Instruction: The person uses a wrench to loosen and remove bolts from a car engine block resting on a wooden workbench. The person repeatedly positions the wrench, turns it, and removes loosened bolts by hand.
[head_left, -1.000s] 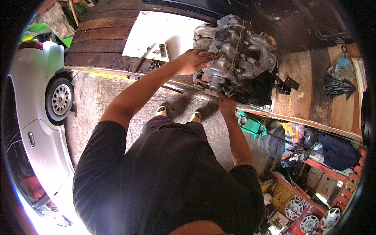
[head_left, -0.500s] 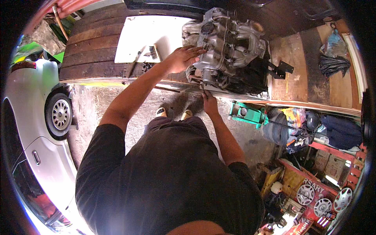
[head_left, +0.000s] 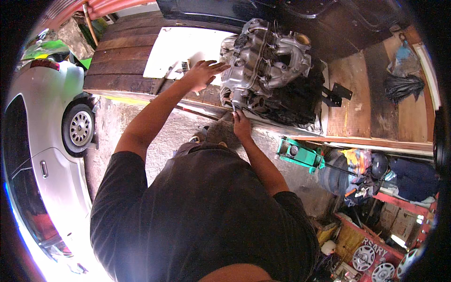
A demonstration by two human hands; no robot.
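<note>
A grey metal engine (head_left: 263, 61) sits on a wooden truck bed (head_left: 122, 61), partly on black sheeting. My left hand (head_left: 202, 74) hovers at the engine's left side, fingers spread, fingertips just short of the casting. At the engine's lower front edge, my right hand (head_left: 241, 124) is closed around a thin metal tool (head_left: 233, 108) that points up into the engine. Which part the tool's tip meets is too small to see.
A white sheet (head_left: 183, 42) with a brush and small parts lies left of the engine. A silver car (head_left: 42, 141) stands at my left. A green jack (head_left: 300, 152), bags and hubcaps (head_left: 364, 257) crowd the floor at right. A black bracket (head_left: 336, 96) lies on the boards.
My left hand has slid off the engine's side to the left and opened. My right hand has risen to the engine's lower edge with the thin tool.
</note>
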